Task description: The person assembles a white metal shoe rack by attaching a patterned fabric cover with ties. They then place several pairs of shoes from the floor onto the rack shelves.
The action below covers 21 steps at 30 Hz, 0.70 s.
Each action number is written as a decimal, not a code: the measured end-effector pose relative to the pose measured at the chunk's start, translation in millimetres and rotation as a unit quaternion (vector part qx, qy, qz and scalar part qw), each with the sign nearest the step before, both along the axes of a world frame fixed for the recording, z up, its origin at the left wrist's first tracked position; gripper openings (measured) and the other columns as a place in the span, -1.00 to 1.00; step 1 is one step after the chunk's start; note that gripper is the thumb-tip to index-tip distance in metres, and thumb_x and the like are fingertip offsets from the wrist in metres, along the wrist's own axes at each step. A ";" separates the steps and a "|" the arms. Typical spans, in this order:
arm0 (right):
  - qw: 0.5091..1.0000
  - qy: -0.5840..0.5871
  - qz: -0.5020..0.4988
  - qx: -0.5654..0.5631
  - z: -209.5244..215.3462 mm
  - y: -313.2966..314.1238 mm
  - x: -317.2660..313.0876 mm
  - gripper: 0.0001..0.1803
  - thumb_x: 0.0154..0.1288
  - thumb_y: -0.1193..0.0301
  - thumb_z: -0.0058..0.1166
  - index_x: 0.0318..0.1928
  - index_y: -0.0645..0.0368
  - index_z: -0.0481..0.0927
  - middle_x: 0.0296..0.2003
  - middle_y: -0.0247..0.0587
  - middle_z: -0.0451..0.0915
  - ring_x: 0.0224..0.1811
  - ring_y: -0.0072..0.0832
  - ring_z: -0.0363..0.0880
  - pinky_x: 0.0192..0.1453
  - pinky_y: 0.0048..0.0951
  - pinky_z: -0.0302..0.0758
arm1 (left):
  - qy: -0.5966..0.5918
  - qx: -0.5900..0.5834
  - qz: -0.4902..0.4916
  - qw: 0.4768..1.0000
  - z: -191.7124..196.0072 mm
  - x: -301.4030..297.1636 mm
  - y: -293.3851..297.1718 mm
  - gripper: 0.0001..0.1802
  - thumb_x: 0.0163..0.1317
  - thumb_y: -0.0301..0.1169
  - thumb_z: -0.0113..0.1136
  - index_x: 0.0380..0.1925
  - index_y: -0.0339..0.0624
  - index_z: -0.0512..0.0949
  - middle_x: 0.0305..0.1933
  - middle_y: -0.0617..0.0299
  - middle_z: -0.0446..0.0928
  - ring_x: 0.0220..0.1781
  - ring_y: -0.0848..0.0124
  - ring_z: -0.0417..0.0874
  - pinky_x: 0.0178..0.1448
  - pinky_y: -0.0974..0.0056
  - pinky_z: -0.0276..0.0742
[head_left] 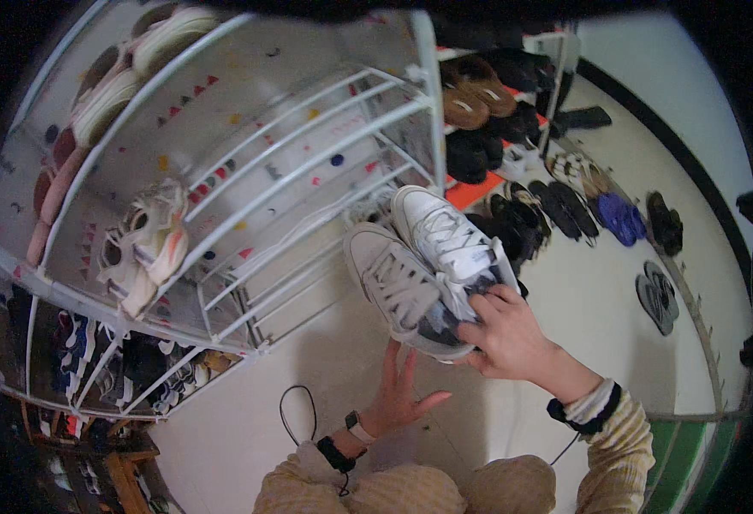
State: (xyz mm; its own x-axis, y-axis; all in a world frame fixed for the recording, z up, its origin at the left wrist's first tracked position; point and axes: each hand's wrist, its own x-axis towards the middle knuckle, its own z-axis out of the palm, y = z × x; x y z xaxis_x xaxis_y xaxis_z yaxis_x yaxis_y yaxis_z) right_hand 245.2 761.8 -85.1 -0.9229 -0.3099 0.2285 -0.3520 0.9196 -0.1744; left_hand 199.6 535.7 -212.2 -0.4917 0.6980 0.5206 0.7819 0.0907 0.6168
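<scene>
My right hand [506, 334] grips a pair of white lace-up sneakers [391, 283] together at their heel ends, its fingers at the shoe openings. The toes point up and away, toward the white metal shoe rack [303, 176]. Below the sneakers is my left hand [391, 396], fingers spread and the thumb held out. Its fingertips come close to the underside of the nearer shoe; whether they touch it I cannot tell. A pair of pale beige sneakers [147, 244] sits on the rack's bars to the left.
Pink and white shoes [107, 107] line the rack's upper left shelf, with several more shoes [119, 368] below. Another rack at the back holds brown slippers [476, 92]. Purple clogs [620, 218], dark sandals [565, 208] and grey slippers [657, 297] lie on the floor at right.
</scene>
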 end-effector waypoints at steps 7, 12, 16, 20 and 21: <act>0.999 0.010 0.030 0.038 -15.7 -14.8 -154.5 -0.57 -0.20 0.08 0.31 -0.29 0.01 0.62 -0.33 -0.16 0.44 -0.13 -0.23 0.50 0.30 -0.07 0.12 | -0.076 0.051 0.112 0.989 19.4 -100.6 15.9 0.12 0.03 -0.24 0.36 0.37 -0.30 -0.26 0.43 -0.30 -0.35 0.47 -0.14 -0.28 0.43 -0.07 -0.19; 0.999 0.009 -0.035 0.023 -31.8 -17.4 -220.5 -0.56 -0.17 0.07 0.29 -0.25 0.00 0.63 -0.31 -0.13 0.48 -0.08 -0.20 0.50 0.33 -0.04 0.09 | -0.133 0.078 0.128 0.980 15.4 -184.5 32.1 0.07 0.05 -0.29 0.33 0.36 -0.32 -0.22 0.43 -0.28 -0.30 0.48 -0.10 -0.25 0.45 -0.01 -0.19; 0.997 0.001 -0.068 0.028 -37.0 -22.7 -241.5 -0.52 -0.18 0.04 0.30 -0.20 -0.02 0.63 -0.27 -0.12 0.51 -0.04 -0.20 0.50 0.36 -0.04 0.08 | -0.126 0.031 0.157 0.979 5.5 -208.0 38.6 0.11 0.03 -0.32 0.31 0.38 -0.17 -0.30 0.41 -0.37 -0.31 0.45 -0.21 -0.22 0.41 -0.06 -0.07; 0.997 -0.022 -0.064 0.020 -34.6 -27.4 -248.6 -0.48 -0.21 0.02 0.32 -0.22 0.03 0.64 -0.28 -0.10 0.50 -0.05 -0.19 0.50 0.34 -0.06 0.12 | -0.118 0.059 0.158 0.979 8.1 -215.3 37.0 0.10 0.04 -0.31 0.30 0.38 -0.15 -0.31 0.40 -0.40 -0.33 0.43 -0.27 -0.20 0.40 -0.05 -0.02; 0.998 -0.011 -0.066 0.017 -32.9 -29.2 -246.7 -0.48 -0.22 0.02 0.32 -0.22 0.04 0.64 -0.28 -0.10 0.50 -0.05 -0.19 0.50 0.34 -0.06 0.12 | -0.121 0.068 0.154 0.978 9.3 -213.8 36.3 0.09 0.05 -0.31 0.29 0.39 -0.14 -0.30 0.40 -0.40 -0.34 0.43 -0.29 -0.20 0.40 -0.04 0.00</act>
